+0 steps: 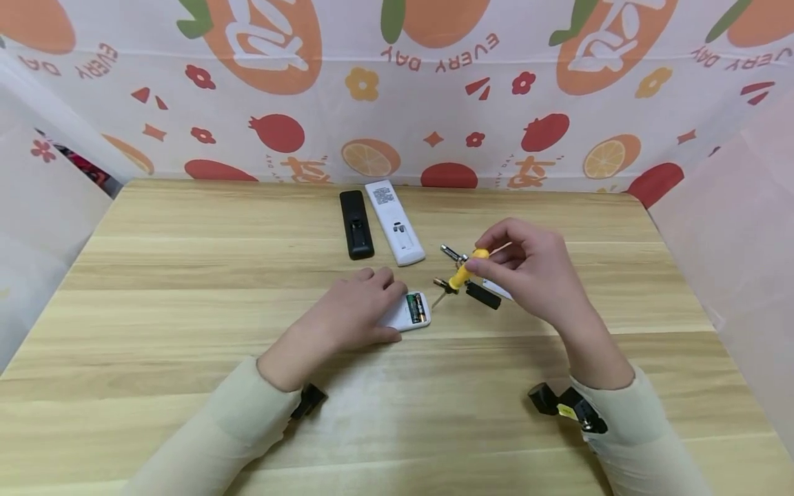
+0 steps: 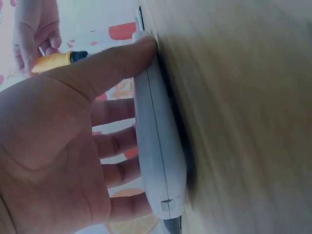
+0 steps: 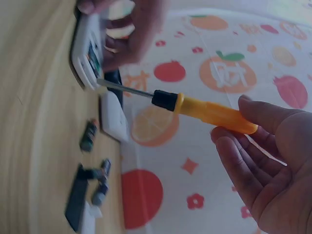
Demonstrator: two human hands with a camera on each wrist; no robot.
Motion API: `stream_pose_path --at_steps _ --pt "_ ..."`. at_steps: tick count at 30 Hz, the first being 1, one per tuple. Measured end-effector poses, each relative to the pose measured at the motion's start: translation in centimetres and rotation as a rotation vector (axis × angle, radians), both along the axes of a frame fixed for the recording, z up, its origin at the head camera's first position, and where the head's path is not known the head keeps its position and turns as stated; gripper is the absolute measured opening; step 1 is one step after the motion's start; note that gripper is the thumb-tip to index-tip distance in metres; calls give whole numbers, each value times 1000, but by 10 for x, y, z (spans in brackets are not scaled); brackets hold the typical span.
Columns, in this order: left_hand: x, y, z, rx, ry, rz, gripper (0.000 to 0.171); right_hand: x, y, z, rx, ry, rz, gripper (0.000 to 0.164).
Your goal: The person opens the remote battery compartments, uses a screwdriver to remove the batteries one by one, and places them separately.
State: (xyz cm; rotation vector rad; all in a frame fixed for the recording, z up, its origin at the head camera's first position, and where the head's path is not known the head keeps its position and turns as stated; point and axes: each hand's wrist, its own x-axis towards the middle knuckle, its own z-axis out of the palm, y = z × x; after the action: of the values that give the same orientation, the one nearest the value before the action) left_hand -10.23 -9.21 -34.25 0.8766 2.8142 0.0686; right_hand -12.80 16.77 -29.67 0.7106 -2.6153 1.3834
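On the table, my left hand (image 1: pixel 355 308) grips a white remote control (image 1: pixel 398 318) by its sides, thumb along the near edge and fingers along the far one. Its battery compartment is uncovered and holds batteries (image 1: pixel 415 308). My right hand (image 1: pixel 538 267) pinches the yellow handle of a screwdriver (image 3: pixel 209 111) between thumb and fingers. The metal shaft slants down to the left, and its tip is right at the remote's compartment end in the right wrist view. Much of the remote's other end is hidden under my left hand.
Behind my hands lie a black remote (image 1: pixel 356 224) and another white remote (image 1: pixel 395 222), both with uncovered compartments. Loose batteries (image 1: pixel 451 254), a black battery cover (image 1: pixel 483 295) and a white piece (image 1: pixel 498 288) lie near my right hand. A fruit-patterned cloth (image 1: pixel 397 103) hangs along the table's back edge.
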Motion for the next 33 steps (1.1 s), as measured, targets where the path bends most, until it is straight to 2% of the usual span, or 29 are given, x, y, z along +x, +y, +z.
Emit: stream_pose_path --at_steps 9,19,23,29,33 --pt "3 5 -3 -40 8 11 69 8 -14 -5 8 -19 32 26" --pt "3 3 2 -38 -8 28 67 10 -27 -10 -58 51 147 25" --pt "3 3 1 -36 -26 32 68 12 -31 -12 -63 60 163 25" --pt "3 2 2 -25 -17 26 66 15 -38 -13 -90 126 172 24" --pt "4 1 3 -19 -3 20 66 21 -49 -15 -59 206 210 26"
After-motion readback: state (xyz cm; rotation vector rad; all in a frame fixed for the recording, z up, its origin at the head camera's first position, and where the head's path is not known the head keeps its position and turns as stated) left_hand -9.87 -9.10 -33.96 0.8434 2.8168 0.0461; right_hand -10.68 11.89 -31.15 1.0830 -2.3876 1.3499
